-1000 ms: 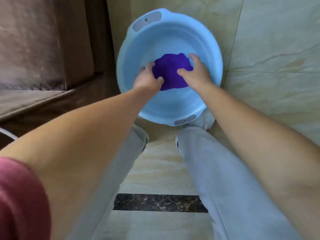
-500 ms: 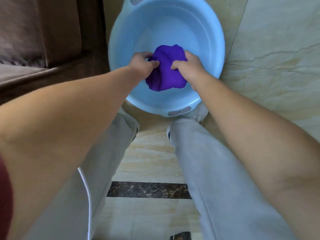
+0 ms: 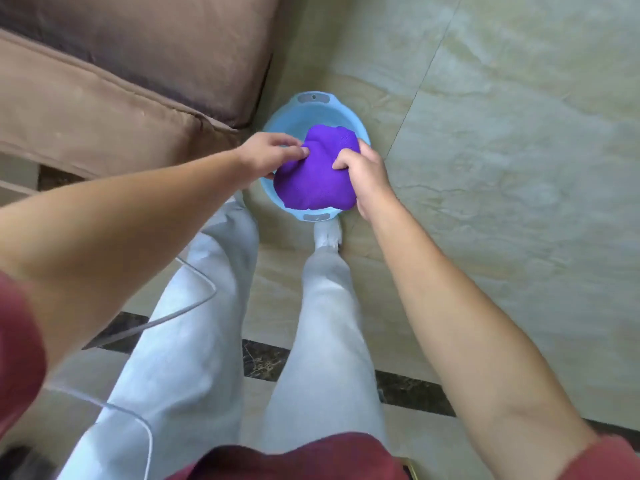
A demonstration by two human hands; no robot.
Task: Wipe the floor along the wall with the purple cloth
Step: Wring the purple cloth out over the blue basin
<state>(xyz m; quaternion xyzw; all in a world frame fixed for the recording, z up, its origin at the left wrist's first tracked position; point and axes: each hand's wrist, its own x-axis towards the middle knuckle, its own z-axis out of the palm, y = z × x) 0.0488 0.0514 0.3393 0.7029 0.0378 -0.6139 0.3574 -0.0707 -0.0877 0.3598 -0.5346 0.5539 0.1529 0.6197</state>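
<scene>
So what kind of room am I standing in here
Most likely a home living room: a brown upholstered sofa stands on glossy beige marble-look floor tiles with a dark inlay strip. A blue wash basin on the floor suggests cleaning in progress.

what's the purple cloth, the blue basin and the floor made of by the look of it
Purple cloth: soft woven or knit fabric, matte; it bunches and folds between the hands, with a fine weave texture.
Blue basin: probably moulded plastic, smooth with a slight sheen, even colour, grey inserts at the rim handles.
Floor: polished stone-look tile, likely marble or ceramic; beige veining, thin joint lines, a dark veined strip.
</scene>
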